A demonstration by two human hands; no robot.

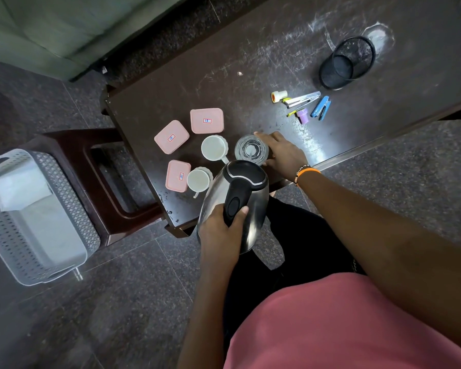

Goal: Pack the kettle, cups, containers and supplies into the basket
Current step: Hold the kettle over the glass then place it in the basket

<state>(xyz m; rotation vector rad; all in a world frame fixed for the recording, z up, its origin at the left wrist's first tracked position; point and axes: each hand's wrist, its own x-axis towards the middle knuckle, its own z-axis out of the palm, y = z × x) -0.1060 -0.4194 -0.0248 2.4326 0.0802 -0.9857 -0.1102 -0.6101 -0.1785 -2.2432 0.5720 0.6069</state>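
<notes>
head view: one frame, looking down over a dark table (250,62) and a speckled floor
kettle (237,203): steel body with black lid and black handle, centre of the frame, at the table's near edge; lid end toward the top of the frame, base toward the bottom, long axis running roughly up-down and tipped slightly left; whether the base rests on the table cannot be told
left hand (221,230): fingers wrapped closed around the kettle's black handle, thumb lying along the handle's right side
right hand (282,153): fingers spread and curved around the right side of a clear glass base (251,150), touching its rim
cups: two white cups, one (214,148) just left of the glass base, one (198,179) just left of the kettle lid, handles pointing lower right
containers: three pink lidded boxes with small labels, at (206,120), (171,137) and (178,175), left of the cups
supplies: yellow-capped piece (279,96), metal stapler (301,99), blue stapler (321,107), purple piece (302,115), grouped right of centre
mesh cup (346,62): black, lying on its side, upper right, opening toward lower left
basket (37,217): grey perforated, left edge of the frame, on a dark stool (104,166), white paper inside
wrist: orange band (308,172) on the right wrist
</notes>
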